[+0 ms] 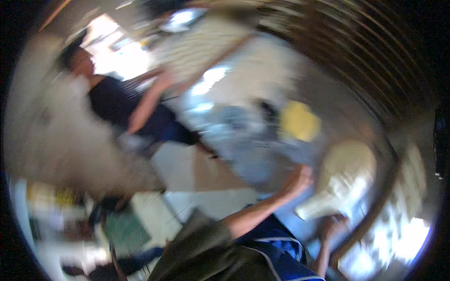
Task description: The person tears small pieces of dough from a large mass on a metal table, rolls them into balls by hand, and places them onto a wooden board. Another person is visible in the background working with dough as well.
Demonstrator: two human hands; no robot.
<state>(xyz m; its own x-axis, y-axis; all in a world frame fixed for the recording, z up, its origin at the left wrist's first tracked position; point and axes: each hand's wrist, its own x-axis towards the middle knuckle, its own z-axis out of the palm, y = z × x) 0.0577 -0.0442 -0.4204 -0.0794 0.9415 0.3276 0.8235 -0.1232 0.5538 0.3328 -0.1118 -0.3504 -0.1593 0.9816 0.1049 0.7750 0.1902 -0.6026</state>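
The picture is smeared by motion. My left hand (297, 180) is raised left of a pale, crumpled bag-like bundle (347, 173), its fingers curled; whether they hold anything is hidden by blur. My right hand (333, 225) grips the lower end of that bundle. A round yellow object (299, 121) lies beyond my hands on a blurred grey surface.
A co-worker in dark clothes (126, 107) stands at upper left beside a long brown beam (213, 63). Another person (117, 264) appears at lower left near a green panel (122, 222). Dark ribbed material (347, 51) fills the upper right; a bright opening (115, 44) shows behind the co-worker.
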